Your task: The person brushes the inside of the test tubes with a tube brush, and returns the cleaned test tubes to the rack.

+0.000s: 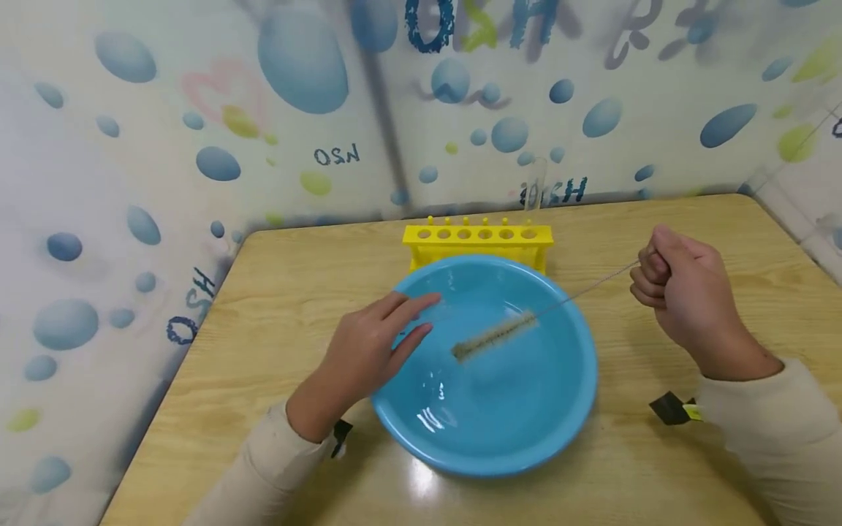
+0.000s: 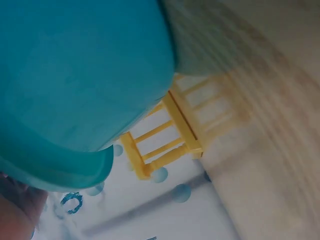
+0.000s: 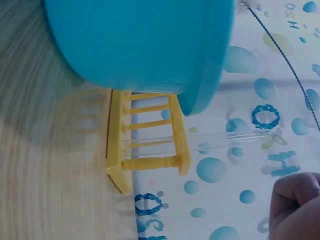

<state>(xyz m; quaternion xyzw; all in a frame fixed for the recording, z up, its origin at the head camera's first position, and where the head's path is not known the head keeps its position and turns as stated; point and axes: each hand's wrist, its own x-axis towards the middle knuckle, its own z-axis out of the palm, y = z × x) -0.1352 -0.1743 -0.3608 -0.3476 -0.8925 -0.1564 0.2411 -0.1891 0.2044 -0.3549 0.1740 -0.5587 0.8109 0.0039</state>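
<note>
My right hand grips the thin twisted-wire handle of a test tube brush at the right. Its pale bristled end hangs over the blue basin, and the wire shows in the right wrist view. My left hand is over the basin's left rim, thumb and fingers apart around a faint, clear test tube. Little more than the tube's thin outline shows. In the left wrist view, part of the left hand appears below the basin's rim.
Behind the basin stands a yellow test tube rack with pegs along its back. A clear glass test tube is upright at its right end. The wooden table meets a wall patterned with blue drops.
</note>
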